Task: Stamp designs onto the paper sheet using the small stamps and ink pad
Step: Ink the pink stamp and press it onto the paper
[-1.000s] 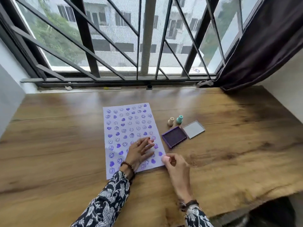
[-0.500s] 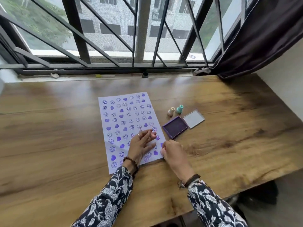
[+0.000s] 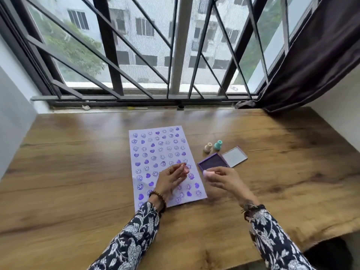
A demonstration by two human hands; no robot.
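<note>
On the wooden tabletop [image 3: 78, 182] before a barred window lies the paper [image 3: 165, 164], nearly covered with purple smileys and hearts; I judge the stamping almost done, with little room left near its bottom edge. My left hand [image 3: 171, 182] hovers over the paper, fingers loosely curled around a pink stamp [image 3: 186, 169]. My right hand [image 3: 224, 179] pinches another pale stamp [image 3: 206, 174] beside the open ink pad [image 3: 213, 162]. Two more stamps [image 3: 213, 146] stand behind the pad. No writing is readable.
</note>
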